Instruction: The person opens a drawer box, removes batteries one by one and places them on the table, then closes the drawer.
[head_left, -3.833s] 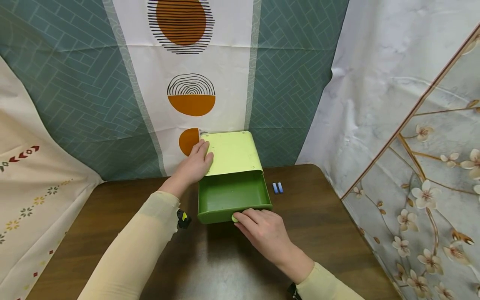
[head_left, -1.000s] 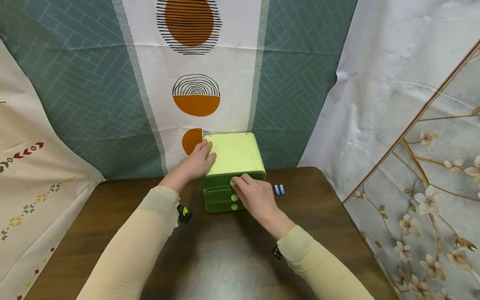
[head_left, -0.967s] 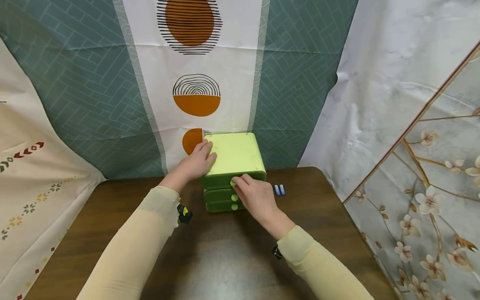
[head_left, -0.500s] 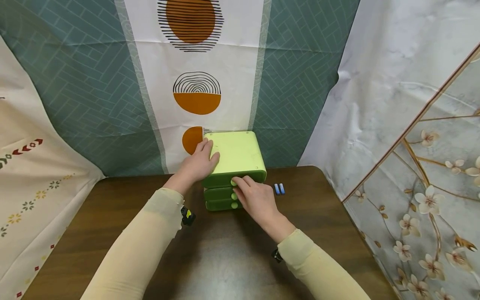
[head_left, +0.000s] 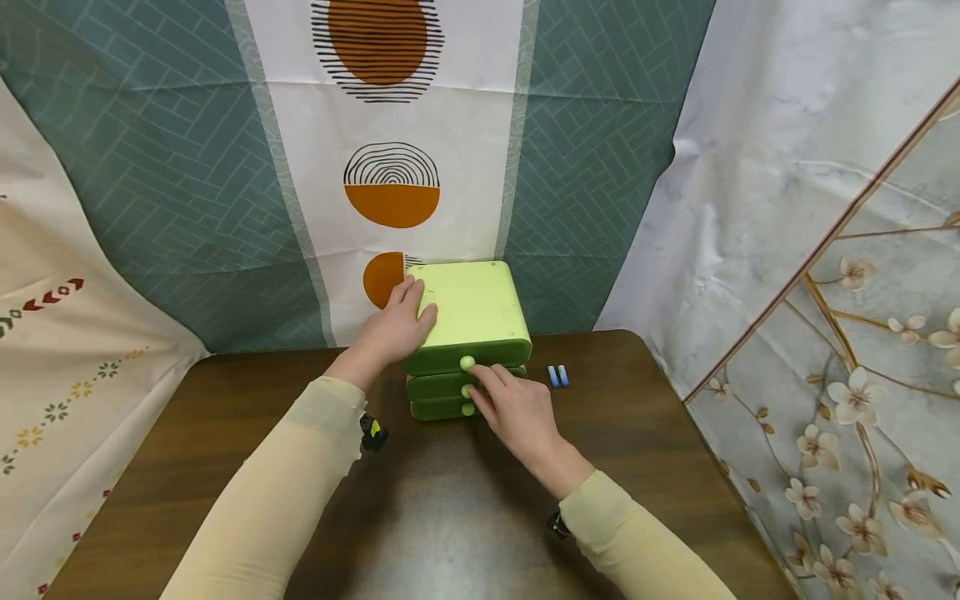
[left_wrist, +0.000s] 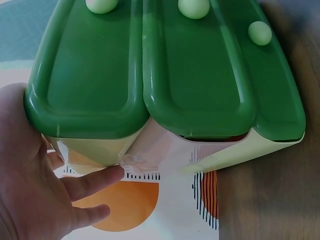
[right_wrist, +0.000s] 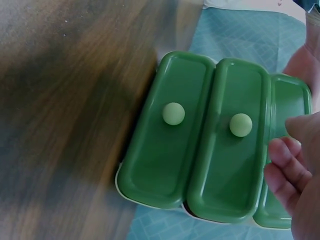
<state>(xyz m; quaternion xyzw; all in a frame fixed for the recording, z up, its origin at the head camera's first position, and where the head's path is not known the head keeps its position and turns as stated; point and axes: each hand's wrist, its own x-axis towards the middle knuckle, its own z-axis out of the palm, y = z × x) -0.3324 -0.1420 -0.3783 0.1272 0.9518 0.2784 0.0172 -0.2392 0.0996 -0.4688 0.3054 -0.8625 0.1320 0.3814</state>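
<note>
A small cabinet (head_left: 468, 304) with a pale yellow-green shell and three green drawers stands at the back of the table. My left hand (head_left: 393, 327) rests on its top left edge; in the left wrist view, the left fingers (left_wrist: 92, 184) reach along its side. The top drawer (head_left: 435, 358) is pushed in. My right hand (head_left: 522, 415) is in front of the drawers, its fingers slightly bent and holding nothing. The top knob (head_left: 467, 363) shows above its fingertips. In the right wrist view, the middle knob (right_wrist: 241, 125) and bottom knob (right_wrist: 173, 114) are apart from the hand.
Two small blue-and-white cylinders (head_left: 558, 376) lie side by side on the brown wooden table (head_left: 630, 433), right of the cabinet. Patterned cloth (head_left: 600, 167) hangs behind and at both sides of the table.
The top drawer was pulled out at first and has been pushed in. My right hand has since let go of its knob and moved slightly down. The left hand remains on the cabinet.
</note>
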